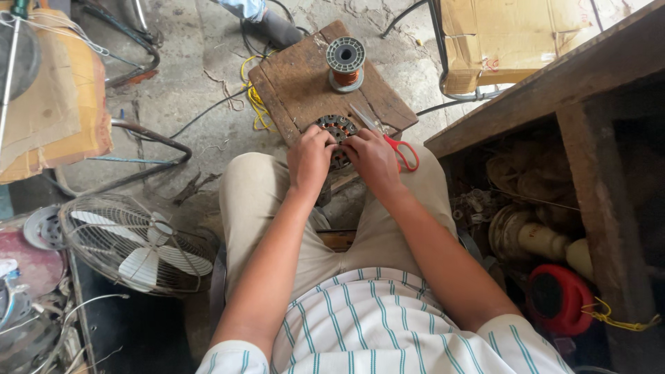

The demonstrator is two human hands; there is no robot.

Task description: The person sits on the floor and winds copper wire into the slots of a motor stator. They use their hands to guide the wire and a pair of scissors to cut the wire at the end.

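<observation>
Round dark metal slotted motor stator (337, 129) on worn brown wooden board (298, 79), pinched between left hand (309, 158) and right hand (374, 158), fingers closed on its near rim.

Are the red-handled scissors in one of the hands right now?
No, the red-handled scissors lie on the wooden board beside the right hand, while both hands, left hand too, rest on the round motor stator.

soft even daylight, faint shadows, sharp centre, wide-angle bending at the edges, dim recess under the bench at right
</observation>
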